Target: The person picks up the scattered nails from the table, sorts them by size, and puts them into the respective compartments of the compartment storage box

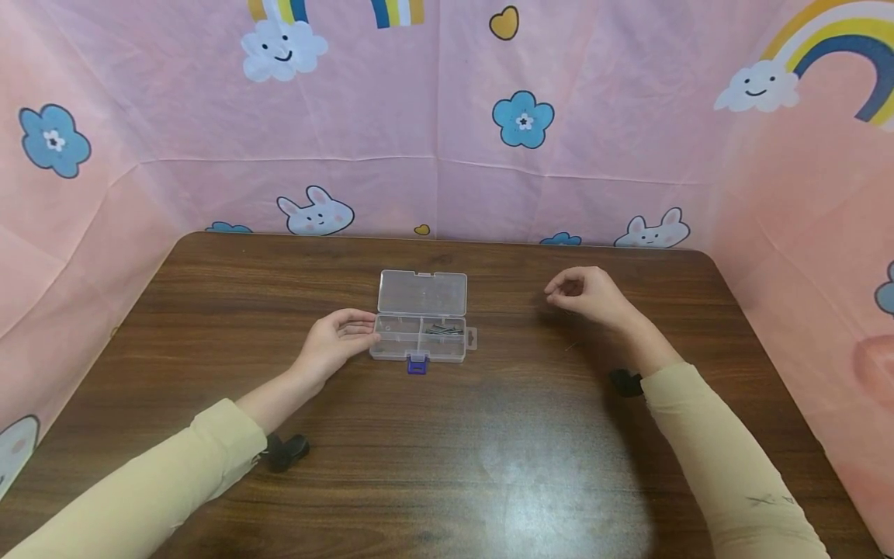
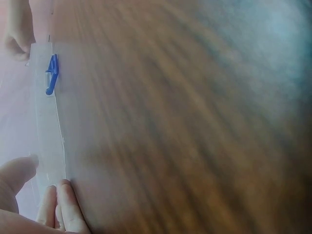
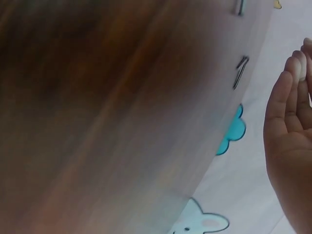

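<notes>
A clear plastic compartment box (image 1: 396, 349) sits on the table with its lid (image 1: 422, 293) tipped back and its blue latch (image 1: 417, 365) facing me. Thin dark metal pieces (image 1: 444, 330) lie in the far right compartment. My left hand (image 1: 335, 341) grips the left end of the box, thumb and fingers on it. To the right of the box my right hand (image 1: 590, 295) is held above the table, thumb and fingertips together. Whether anything is pinched there is hidden. The right wrist view shows a thin bent metal piece (image 3: 240, 72) on the table.
The brown wooden table (image 1: 447, 450) has pink printed cloth (image 1: 447, 93) behind it and on both sides. Another metal piece (image 3: 240, 7) shows at the top of the right wrist view. Black wrist devices (image 1: 286, 452) sit under both sleeves.
</notes>
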Demonstrator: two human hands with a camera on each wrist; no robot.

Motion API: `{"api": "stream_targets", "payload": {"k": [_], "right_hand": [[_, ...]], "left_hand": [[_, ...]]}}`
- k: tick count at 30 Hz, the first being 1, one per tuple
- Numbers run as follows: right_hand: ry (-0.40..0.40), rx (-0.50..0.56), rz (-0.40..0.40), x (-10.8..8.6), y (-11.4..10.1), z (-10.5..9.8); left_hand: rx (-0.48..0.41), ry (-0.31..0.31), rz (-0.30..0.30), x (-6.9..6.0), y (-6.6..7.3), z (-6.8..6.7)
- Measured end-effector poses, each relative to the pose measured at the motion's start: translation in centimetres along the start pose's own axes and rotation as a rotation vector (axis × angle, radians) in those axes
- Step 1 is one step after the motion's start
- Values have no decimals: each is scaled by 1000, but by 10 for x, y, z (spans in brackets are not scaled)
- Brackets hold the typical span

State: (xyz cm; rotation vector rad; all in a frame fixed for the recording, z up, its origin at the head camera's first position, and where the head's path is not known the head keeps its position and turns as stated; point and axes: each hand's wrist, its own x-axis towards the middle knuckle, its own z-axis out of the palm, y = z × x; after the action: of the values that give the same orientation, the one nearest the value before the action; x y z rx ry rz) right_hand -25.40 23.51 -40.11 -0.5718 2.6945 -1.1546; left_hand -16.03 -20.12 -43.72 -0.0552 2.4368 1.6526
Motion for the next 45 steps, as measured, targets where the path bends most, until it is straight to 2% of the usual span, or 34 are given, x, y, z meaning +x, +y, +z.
{"api": "stream_targets", "payload": {"k": [8, 18, 31, 45], "right_hand": [[15, -29, 63, -9, 15, -11], [4, -67, 98, -8, 28, -17], [-48, -80, 114, -8, 35, -15], [-22, -194, 92, -4, 37, -11]], "left_hand": [[-2, 4, 2, -1, 0, 1], [-15, 5, 9, -2, -1, 2], [-13, 6, -2, -5, 0, 4], [-12, 9, -4, -4, -1, 3]]}}
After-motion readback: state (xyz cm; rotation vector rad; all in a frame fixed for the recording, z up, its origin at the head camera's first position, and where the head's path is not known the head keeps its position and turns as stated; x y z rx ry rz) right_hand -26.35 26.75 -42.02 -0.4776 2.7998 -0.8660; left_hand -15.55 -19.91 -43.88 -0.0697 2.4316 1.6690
